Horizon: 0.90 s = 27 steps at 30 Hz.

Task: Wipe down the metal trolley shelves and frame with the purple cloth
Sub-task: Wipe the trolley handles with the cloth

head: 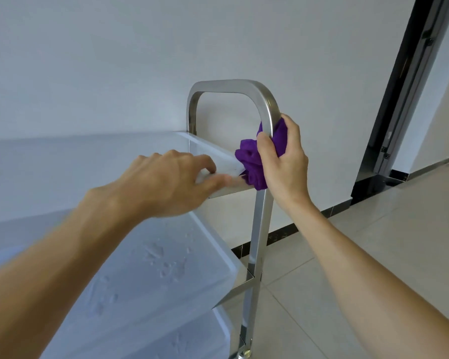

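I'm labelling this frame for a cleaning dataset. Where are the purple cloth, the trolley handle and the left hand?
purple cloth point(250, 158): head view, on the bunched folds left of the post.
trolley handle point(231, 85): head view, on the top bar.
left hand point(166, 182): head view, on the back of the hand.

The right hand point(283, 161) is raised, forearm angled up from lower right, fingers point(266, 146) and thumb curled in a grip. The left hand point(166, 182) reaches forward, palm down, fingers loosely extended.
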Available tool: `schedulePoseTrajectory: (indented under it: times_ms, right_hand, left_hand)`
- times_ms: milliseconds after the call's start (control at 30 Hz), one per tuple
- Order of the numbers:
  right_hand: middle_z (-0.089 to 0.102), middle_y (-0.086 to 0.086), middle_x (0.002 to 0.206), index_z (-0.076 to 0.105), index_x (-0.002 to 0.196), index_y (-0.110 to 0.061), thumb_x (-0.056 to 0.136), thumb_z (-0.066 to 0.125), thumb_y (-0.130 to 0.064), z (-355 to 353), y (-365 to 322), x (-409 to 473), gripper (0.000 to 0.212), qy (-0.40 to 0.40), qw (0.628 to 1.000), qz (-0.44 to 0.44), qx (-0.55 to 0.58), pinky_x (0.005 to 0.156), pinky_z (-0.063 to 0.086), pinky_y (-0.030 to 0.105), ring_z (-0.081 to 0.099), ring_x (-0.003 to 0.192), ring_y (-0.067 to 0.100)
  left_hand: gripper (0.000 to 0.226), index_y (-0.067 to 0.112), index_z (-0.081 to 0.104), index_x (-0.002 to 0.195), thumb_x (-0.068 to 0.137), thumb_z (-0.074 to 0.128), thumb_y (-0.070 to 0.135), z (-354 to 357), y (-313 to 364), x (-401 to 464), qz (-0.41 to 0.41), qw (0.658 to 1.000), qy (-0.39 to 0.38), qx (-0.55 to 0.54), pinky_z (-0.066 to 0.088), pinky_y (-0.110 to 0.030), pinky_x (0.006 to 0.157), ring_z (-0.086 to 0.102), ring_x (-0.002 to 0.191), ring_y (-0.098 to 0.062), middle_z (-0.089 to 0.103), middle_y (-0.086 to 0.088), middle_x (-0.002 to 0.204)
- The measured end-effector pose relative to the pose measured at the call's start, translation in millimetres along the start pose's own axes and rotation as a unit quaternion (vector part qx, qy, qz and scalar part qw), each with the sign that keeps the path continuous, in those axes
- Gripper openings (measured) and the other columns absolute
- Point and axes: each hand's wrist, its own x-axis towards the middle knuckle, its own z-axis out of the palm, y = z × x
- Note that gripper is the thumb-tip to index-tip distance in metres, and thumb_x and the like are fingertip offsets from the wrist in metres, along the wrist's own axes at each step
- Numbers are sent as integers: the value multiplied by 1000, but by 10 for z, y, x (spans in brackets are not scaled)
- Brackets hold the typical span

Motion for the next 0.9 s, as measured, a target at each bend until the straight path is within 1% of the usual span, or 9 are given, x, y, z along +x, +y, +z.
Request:
schedulePoseTrajectory:
  times_ms: [67,133,267,433,533,667,733,767,900]
  right_hand:
    - [65,-21,105,50,129,-36,95,54,-46,-16,64,-79,36,5,999,12,47,74,50,12,63,97,-2]
    - [65,-23,107,51,129,-36,96,53,-48,-13,151,-179,35,21,995,14,92,71,49,9,64,98,-2]
    - [62,-27,111,48,128,-41,94,51,-58,29,452,-477,38,45,993,8,112,72,52,12,64,103,0]
    - [58,-31,115,37,125,-60,78,65,-62,28,1202,-1522,54,-46,991,122,7,79,57,18,63,105,0]
    - [62,-17,116,41,123,-49,78,67,-54,33,1399,-1878,52,-41,983,175,18,72,59,21,65,102,8]
    - [63,-13,108,48,109,-51,80,70,-50,-9,1121,-1574,37,-59,985,158,36,69,60,26,67,98,14]
    - [62,-12,110,47,113,-51,81,70,-53,-3,846,-1196,39,-47,990,125,50,71,62,36,67,99,16]
    - [61,-11,113,47,118,-45,82,71,-50,5,717,-987,43,-35,993,106,46,72,62,39,66,101,17]
    - [56,-9,120,45,122,-32,82,75,-33,-7,449,-619,50,-29,998,61,4,74,60,33,62,105,15]
  left_hand:
    - [60,41,41,127,87,9,72,71,22,-67,49,996,23,74,41,-37,74,53,86,-19,58,13,118]
    - [56,34,35,128,91,6,64,162,17,-94,94,984,62,138,48,-38,75,58,89,-21,55,10,117]
    - [54,32,36,124,91,5,62,220,13,-32,93,984,71,138,47,-39,78,57,90,-23,53,8,113]
    - [51,34,36,123,91,8,63,239,-5,-24,89,985,71,128,46,-40,82,56,95,-24,52,8,116]
    - [51,34,36,122,91,9,63,229,0,-32,86,986,68,126,45,-40,83,55,95,-23,52,8,116]
    - [49,34,37,124,92,13,63,214,10,-18,81,988,53,117,44,-41,86,53,97,-22,51,7,119]
    - [48,34,37,123,93,14,64,218,-9,-19,80,989,55,113,44,-40,85,53,97,-21,52,8,119]
    - [48,35,38,122,93,15,64,222,-11,-15,80,989,57,111,44,-40,85,53,97,-21,52,8,119]
    - [45,36,38,121,94,18,66,220,-5,-15,74,990,64,98,42,-38,84,52,97,-20,52,9,120]
